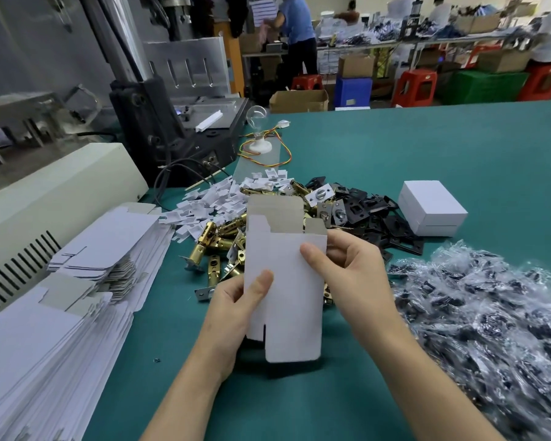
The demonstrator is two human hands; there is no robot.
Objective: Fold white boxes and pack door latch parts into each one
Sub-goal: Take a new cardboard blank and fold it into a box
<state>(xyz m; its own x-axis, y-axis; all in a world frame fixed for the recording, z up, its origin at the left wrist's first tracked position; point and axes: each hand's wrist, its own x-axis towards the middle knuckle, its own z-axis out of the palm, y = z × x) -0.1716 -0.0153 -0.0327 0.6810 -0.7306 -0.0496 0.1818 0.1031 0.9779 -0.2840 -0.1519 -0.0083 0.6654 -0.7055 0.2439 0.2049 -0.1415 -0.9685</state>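
Bare green table [458, 148] beyond latch pile [299, 218]

Even, bright overhead light is filling the room and leaving only soft, short shadows on the green worktop [427, 148] beneath the hands. The clear plastic bags [490, 313] at the right are glinting with small highlights and smearing toward the edge. Wide-angle distortion is bending the frame's borders. The far workbenches [427, 39] are looking soft and slightly washed out.
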